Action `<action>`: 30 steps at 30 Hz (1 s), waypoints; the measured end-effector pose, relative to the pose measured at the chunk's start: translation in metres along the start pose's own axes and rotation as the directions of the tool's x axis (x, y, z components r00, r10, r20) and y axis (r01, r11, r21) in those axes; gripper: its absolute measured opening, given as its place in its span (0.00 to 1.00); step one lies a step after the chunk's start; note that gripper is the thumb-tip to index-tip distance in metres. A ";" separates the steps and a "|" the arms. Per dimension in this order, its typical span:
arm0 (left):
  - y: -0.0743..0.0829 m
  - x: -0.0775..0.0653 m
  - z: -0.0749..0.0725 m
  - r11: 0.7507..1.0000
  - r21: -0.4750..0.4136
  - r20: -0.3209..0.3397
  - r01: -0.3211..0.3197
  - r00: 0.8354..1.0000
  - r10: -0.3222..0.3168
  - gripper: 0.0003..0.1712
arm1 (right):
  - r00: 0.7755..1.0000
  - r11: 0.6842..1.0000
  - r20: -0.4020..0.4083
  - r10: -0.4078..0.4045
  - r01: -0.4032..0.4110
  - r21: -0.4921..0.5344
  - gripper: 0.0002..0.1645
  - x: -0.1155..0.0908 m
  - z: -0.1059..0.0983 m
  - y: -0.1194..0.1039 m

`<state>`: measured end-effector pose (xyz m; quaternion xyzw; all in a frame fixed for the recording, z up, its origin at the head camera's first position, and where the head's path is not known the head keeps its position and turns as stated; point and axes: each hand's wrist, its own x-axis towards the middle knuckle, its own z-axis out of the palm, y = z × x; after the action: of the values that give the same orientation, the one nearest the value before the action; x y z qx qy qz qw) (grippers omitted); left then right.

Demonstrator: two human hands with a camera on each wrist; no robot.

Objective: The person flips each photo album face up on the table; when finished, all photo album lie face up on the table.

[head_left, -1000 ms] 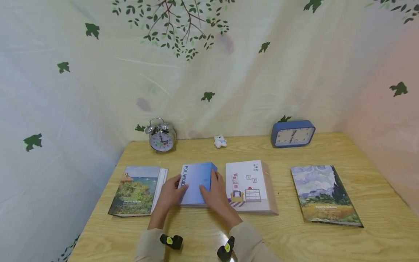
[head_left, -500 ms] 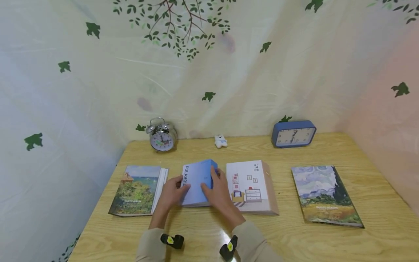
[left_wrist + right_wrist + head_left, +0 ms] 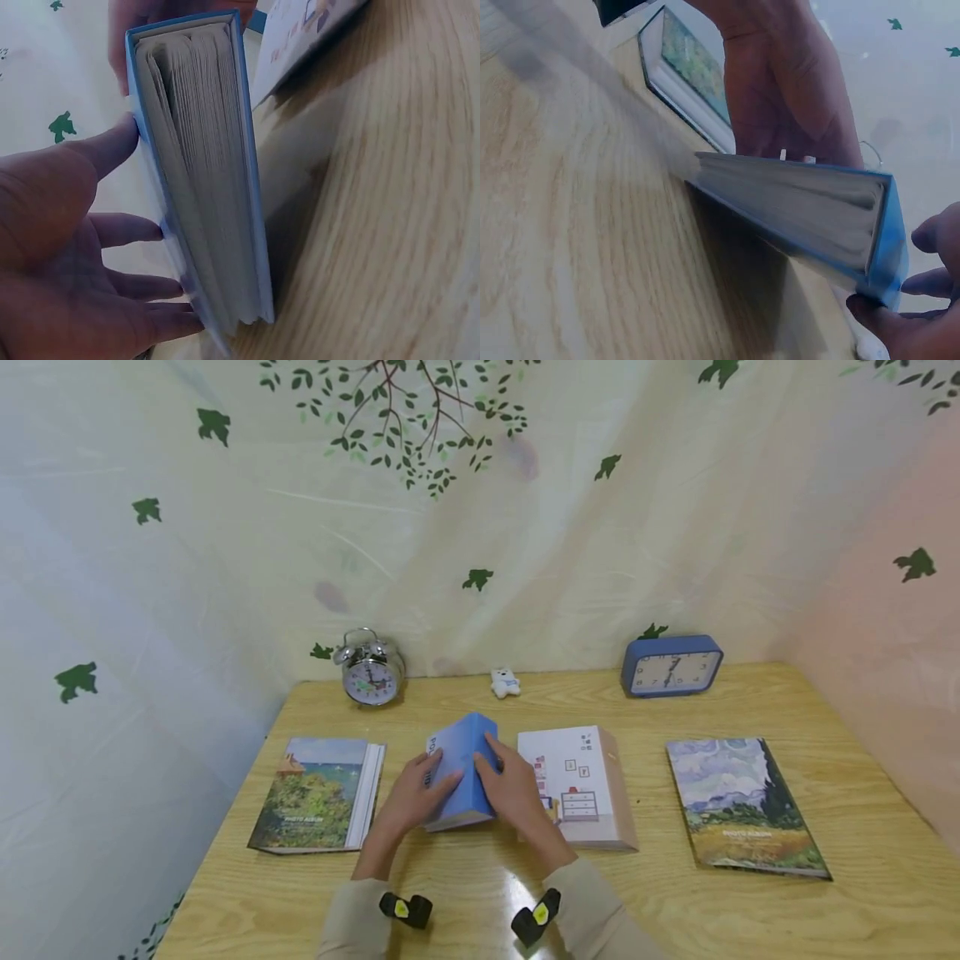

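Observation:
A thick blue photo album (image 3: 455,777) with "POLAROID" lettering on its cover leans on the table, its right-hand spine side raised. In the head view my left hand (image 3: 410,793) lies on its left part, thumb across the cover. The left wrist view shows the spread, fairly straight fingers (image 3: 127,229) of that hand touching the front cover, beside the page edges. My right hand (image 3: 513,782) grips the raised spine. In the right wrist view, its fingers (image 3: 926,285) bend around the spine's far corner.
A landscape-covered album (image 3: 315,793) lies at left. To the right are a white album (image 3: 573,777) with a furniture drawing and another landscape album (image 3: 742,802). Behind stand a silver alarm clock (image 3: 370,677), a small white bear figure (image 3: 505,682) and a blue clock (image 3: 671,666).
The blue album has gone from lying flat to tilted, its spine side lifted by my right hand. My left hand has moved slightly right, farther over the cover.

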<state>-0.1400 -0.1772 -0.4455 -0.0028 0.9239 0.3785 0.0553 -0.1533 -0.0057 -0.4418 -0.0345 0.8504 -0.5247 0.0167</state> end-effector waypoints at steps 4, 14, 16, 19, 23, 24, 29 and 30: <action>0.004 0.002 -0.003 0.996 -0.085 0.052 -0.001 0.999 0.005 0.39 | 0.999 0.994 -0.001 0.037 -0.037 0.106 0.29 0.003 -0.007 -0.002; 0.020 -0.002 -0.017 0.855 -0.516 0.093 -0.047 0.990 0.110 0.32 | 0.999 0.976 0.033 -0.019 0.011 0.218 0.26 0.001 -0.022 -0.019; 0.022 -0.003 -0.020 0.834 -0.549 0.076 -0.053 0.991 0.112 0.31 | 0.998 0.974 0.034 -0.051 0.042 0.221 0.27 0.000 -0.022 -0.023; 0.024 -0.004 -0.023 0.830 -0.556 0.052 -0.051 0.994 0.096 0.31 | 0.995 0.976 0.034 -0.093 0.084 0.202 0.27 -0.002 -0.019 -0.028; 0.019 -0.004 -0.027 0.837 -0.545 0.042 -0.045 0.996 0.080 0.30 | 0.989 0.977 0.046 -0.137 0.128 0.171 0.28 -0.002 -0.011 -0.030; 0.018 -0.004 -0.028 0.840 -0.540 0.041 -0.043 0.996 0.077 0.30 | 0.988 0.977 0.050 -0.146 0.135 0.167 0.29 -0.001 -0.009 -0.029; 0.013 -0.005 -0.035 0.867 -0.497 0.019 -0.040 0.998 0.056 0.30 | 0.985 0.978 0.075 -0.158 0.146 0.149 0.29 -0.001 0.002 -0.028; 0.013 -0.006 -0.036 0.877 -0.479 0.011 -0.042 0.998 0.054 0.30 | 0.986 0.981 0.079 -0.150 0.138 0.138 0.29 -0.001 0.004 -0.028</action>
<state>-0.1382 -0.1933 -0.4107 0.0109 0.8010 0.5961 0.0547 -0.1506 -0.0212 -0.4188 -0.1180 0.8074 -0.5778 0.0188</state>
